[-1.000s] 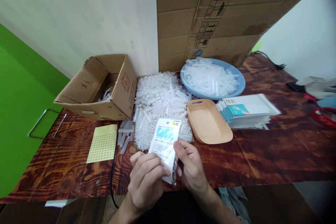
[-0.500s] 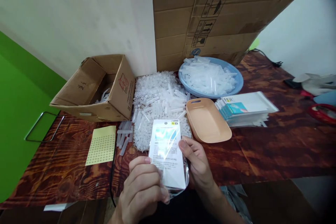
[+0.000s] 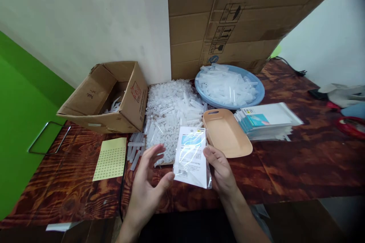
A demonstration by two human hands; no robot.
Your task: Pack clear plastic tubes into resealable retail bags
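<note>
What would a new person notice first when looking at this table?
Probably the hands at the near edge: the right hand grips a clear packet with a printed card, while the left hand is open beside it. Behind them lies a large heap of small clear plastic tubes, and more tubes fill a blue basin at the back, under a leaning cardboard sheet.

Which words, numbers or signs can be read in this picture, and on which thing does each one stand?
"1,000": top right of the packet card, held in the right hand.
Handling pictograms, among them two upward arrows: big cardboard box at the back.
Red mark and small print: side of the small open box, too blurred to read.
Handwritten dark marks: its flap, unreadable.
Small print on the packet and on the stacked packets: too small.
</note>
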